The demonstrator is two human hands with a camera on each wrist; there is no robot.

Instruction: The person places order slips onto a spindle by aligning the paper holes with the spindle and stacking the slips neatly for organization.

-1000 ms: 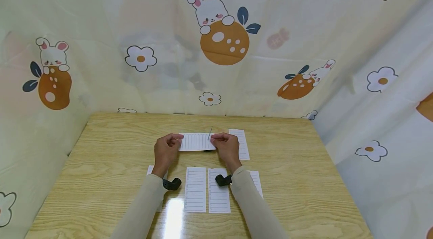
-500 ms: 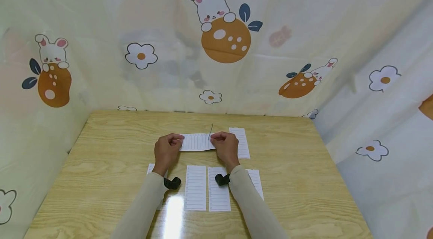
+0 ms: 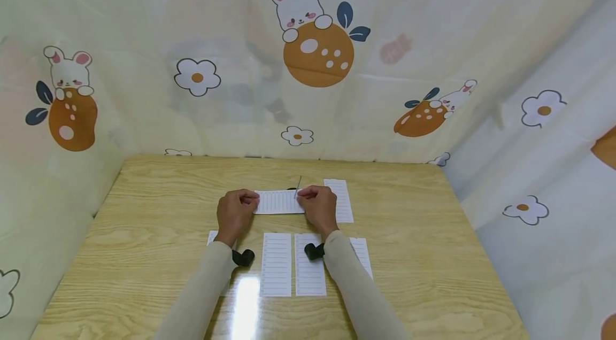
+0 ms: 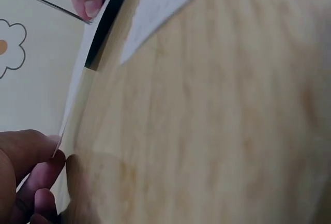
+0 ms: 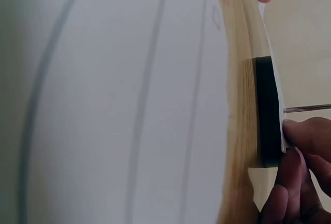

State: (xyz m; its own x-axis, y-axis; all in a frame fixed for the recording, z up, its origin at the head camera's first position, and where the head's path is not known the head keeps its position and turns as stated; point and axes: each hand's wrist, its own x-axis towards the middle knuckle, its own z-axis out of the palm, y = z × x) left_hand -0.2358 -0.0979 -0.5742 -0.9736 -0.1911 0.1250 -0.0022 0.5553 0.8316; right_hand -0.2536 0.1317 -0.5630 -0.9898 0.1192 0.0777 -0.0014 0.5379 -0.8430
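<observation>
held white rectangular paper sheet with thin printed lines [image 3: 276, 202]: stretched crosswise between left hand [image 3: 234, 214] and right hand [image 3: 321, 209], over the far half of the pale wood-grain desk [image 3: 423, 233]; apparently pierced near the right end.
thin straight grey metal spike [image 3: 299, 185]: poking up through the sheet, just beside the right fingertips, slightly tilted in the head view.
smooth black base [image 5: 267, 113]: right beneath the sheet; contact with the paper hard to tell.
step in hand, as judged: lowering the sheet along the spike; best done by pressing evenly on both sides of the hole, paper level and lightly taut, no sideways tugging to avoid a tear, fingertips clear of the point.
left hand: closed in a pinch on the left short end, parted only by the paper's thickness.
right hand: likewise pinching the right end, close to the spike and above the base.
other lined white paper sheets [image 3: 276, 265]: four in a row toward the near side, outer two partly covered by beige-sleeved forearms [image 3: 202, 286]; one more beyond the right hand.
white cloth backdrop with rabbit and flower prints [image 3: 231, 115]: behind the desk.
</observation>
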